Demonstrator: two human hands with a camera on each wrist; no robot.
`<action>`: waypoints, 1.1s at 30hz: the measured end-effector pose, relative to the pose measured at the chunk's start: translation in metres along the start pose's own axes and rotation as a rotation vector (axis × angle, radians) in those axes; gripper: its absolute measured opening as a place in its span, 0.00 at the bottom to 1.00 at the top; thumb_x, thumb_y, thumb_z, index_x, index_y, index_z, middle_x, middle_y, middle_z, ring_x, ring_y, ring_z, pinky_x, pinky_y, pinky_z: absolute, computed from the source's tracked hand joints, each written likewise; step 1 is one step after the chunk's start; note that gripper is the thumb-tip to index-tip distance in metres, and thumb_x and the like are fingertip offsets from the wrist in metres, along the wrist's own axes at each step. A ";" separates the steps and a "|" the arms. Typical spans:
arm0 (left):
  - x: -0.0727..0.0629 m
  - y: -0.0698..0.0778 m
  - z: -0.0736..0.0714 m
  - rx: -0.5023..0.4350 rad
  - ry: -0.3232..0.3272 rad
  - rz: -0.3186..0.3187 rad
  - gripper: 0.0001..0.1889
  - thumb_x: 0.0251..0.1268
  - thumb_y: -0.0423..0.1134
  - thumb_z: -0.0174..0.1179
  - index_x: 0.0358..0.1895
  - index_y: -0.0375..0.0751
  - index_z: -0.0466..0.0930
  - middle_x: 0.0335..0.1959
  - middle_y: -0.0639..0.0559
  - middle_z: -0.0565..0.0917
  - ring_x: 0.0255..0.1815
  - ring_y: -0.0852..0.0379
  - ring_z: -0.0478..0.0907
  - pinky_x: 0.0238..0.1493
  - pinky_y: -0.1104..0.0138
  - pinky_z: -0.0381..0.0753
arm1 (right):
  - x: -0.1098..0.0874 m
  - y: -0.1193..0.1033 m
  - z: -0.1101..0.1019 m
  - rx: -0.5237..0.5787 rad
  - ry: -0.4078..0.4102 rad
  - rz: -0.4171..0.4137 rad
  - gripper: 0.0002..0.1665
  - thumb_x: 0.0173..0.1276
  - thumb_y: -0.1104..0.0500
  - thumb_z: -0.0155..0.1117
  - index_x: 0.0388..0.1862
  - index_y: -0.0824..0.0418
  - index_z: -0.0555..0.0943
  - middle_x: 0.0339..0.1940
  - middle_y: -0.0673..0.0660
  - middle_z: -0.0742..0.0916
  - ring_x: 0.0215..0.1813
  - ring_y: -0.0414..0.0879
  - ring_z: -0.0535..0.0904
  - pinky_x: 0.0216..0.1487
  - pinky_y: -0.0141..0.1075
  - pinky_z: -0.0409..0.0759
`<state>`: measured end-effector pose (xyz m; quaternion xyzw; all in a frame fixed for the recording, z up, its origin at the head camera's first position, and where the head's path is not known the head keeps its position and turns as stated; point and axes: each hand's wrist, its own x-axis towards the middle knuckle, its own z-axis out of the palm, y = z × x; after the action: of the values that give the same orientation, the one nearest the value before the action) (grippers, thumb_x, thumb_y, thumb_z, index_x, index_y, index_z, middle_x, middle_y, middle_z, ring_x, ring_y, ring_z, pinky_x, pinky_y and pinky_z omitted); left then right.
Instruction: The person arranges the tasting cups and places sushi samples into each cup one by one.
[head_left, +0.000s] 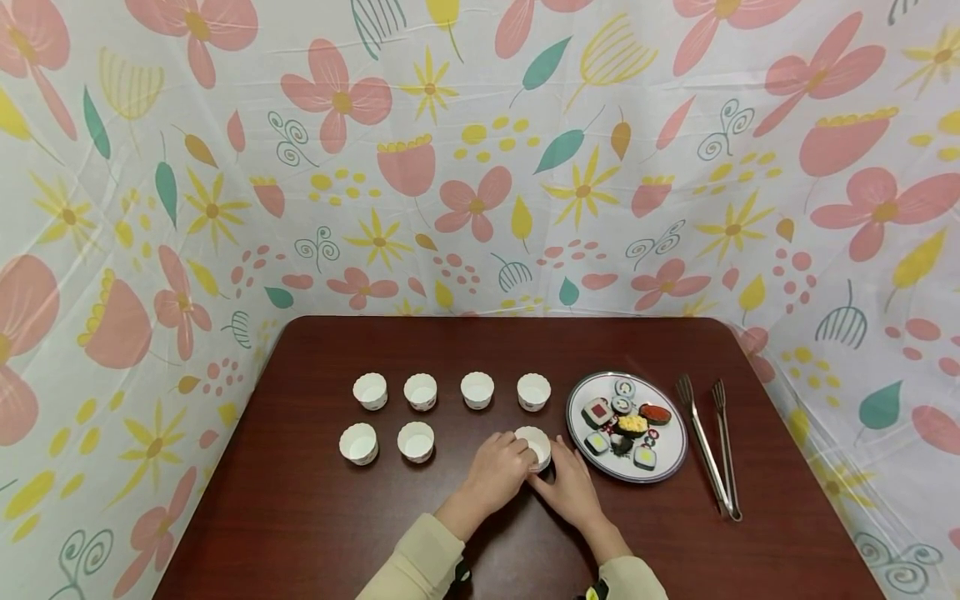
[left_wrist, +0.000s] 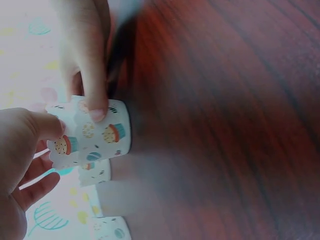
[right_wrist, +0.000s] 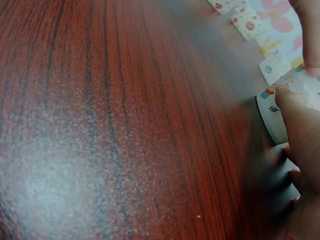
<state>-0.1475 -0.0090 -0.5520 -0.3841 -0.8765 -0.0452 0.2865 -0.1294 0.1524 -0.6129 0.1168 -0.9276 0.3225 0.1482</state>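
Both hands are at one white paper baking cup [head_left: 542, 451] with a scalloped rim, near the plate. My left hand [head_left: 498, 472] pinches its rim, the thumb on the outside in the left wrist view. On the other side, my right hand [head_left: 572, 490] grips the wall lower down with its thumb [right_wrist: 286, 95]. Cupcake pictures decorate the baking cup [left_wrist: 107, 142] in the left wrist view. A second wavy edge shows partway along its wall, as if one cup sits inside another. Some fingertips are hidden behind the cup.
Several matching baking cups stand in two rows, among them one at the back right [head_left: 533, 392] and one at the front left [head_left: 359, 444]. Right of the hands lies a plate [head_left: 652, 476] of sushi pieces [head_left: 632, 425]. Metal tongs [head_left: 705, 442] lie beyond it on the brown table [head_left: 300, 517].
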 end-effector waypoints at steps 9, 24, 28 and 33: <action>0.009 -0.005 -0.017 0.008 0.031 0.025 0.12 0.35 0.44 0.73 0.26 0.51 0.81 0.27 0.60 0.80 0.29 0.61 0.73 0.31 0.71 0.70 | 0.001 0.000 0.000 -0.008 -0.024 0.016 0.38 0.48 0.50 0.73 0.56 0.64 0.72 0.54 0.65 0.80 0.63 0.63 0.69 0.57 0.64 0.62; 0.010 -0.029 -0.036 0.009 0.084 0.005 0.07 0.44 0.37 0.69 0.27 0.49 0.81 0.26 0.59 0.79 0.28 0.60 0.72 0.30 0.71 0.70 | 0.002 -0.003 -0.001 0.007 0.007 0.008 0.41 0.46 0.52 0.75 0.59 0.65 0.73 0.55 0.64 0.79 0.61 0.63 0.71 0.54 0.66 0.63; 0.006 -0.037 -0.038 0.006 0.073 -0.019 0.04 0.50 0.39 0.66 0.27 0.48 0.80 0.25 0.57 0.79 0.28 0.59 0.72 0.32 0.70 0.72 | 0.002 -0.004 -0.002 0.012 -0.001 0.019 0.41 0.46 0.51 0.75 0.59 0.66 0.73 0.55 0.64 0.79 0.61 0.62 0.71 0.55 0.65 0.63; -0.004 -0.045 -0.033 0.010 0.056 -0.044 0.04 0.48 0.36 0.65 0.25 0.48 0.79 0.24 0.57 0.78 0.28 0.58 0.73 0.31 0.69 0.72 | 0.002 -0.004 -0.002 0.009 -0.003 0.031 0.41 0.46 0.51 0.75 0.58 0.66 0.73 0.55 0.64 0.80 0.61 0.61 0.71 0.56 0.64 0.63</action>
<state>-0.1607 -0.0531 -0.5205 -0.3619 -0.8767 -0.0580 0.3117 -0.1296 0.1504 -0.6088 0.1035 -0.9280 0.3288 0.1413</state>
